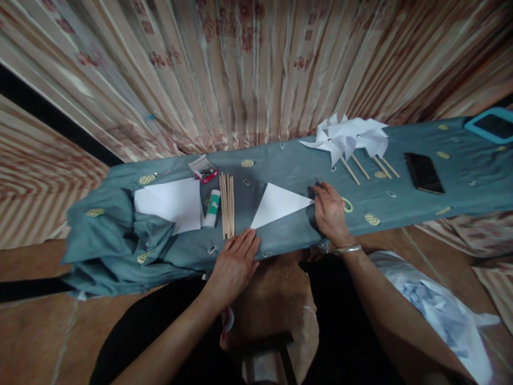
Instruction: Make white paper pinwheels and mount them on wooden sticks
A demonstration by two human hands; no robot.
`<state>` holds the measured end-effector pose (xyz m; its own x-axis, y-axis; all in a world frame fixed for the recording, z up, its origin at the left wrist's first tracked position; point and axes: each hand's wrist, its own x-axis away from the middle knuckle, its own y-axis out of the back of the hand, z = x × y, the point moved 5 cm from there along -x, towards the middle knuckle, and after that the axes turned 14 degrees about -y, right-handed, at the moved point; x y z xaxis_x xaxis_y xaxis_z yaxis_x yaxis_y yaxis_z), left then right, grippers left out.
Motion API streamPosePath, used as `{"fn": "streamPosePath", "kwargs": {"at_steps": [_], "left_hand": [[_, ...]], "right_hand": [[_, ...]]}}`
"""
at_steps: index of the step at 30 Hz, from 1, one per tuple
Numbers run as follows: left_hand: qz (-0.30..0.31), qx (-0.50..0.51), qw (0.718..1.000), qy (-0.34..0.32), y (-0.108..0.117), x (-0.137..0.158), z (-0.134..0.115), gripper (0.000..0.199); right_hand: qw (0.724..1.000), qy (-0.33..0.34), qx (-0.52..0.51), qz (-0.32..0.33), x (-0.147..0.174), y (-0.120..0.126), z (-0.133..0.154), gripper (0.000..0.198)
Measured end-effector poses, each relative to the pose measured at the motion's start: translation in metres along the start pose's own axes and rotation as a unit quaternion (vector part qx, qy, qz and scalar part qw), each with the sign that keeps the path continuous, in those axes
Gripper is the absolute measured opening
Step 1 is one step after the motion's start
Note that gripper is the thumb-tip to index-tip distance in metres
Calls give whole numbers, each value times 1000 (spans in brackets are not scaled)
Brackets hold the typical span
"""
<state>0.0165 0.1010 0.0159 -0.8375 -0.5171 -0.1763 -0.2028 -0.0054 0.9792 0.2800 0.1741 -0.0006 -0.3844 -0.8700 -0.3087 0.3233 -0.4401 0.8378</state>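
Note:
A white paper triangle (279,207), seemingly folded, lies flat on the cloth between my hands. My left hand (235,260) rests at the table's near edge, fingers stretched out, their tips touching the triangle's lower left corner. At the pointed right corner, the bent fingers of my right hand (331,212) close on the paper; their exact grip is partly hidden. A light green loop (348,205), apparently a scissors handle, shows beside this hand, and a dark tip (319,182) sticks out past the fingers. The part between them is covered by the hand.
Left of the triangle are wooden sticks (228,206), a glue stick (212,207), a small box of metal pieces (203,169) and white paper sheets (170,202). White paper pinwheels (348,139), a phone (424,173) and a blue-framed device (492,125) lie to the right. A plastic bag (441,310) sits below.

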Motion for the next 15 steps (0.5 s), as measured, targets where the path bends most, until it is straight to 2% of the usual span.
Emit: {"fn": "streamPosePath", "kwargs": {"at_steps": [7, 10, 15], "left_hand": [[1, -2, 1000, -2, 0, 0, 0, 43], [-3, -1, 1000, -1, 0, 0, 0, 43], [-4, 11, 1000, -1, 0, -1, 1, 42]], "right_hand": [[998, 2, 54, -13, 2, 0, -1, 40], [999, 7, 26, -20, 0, 4, 2, 42], [998, 43, -50, 17, -5, 7, 16, 46]]}}
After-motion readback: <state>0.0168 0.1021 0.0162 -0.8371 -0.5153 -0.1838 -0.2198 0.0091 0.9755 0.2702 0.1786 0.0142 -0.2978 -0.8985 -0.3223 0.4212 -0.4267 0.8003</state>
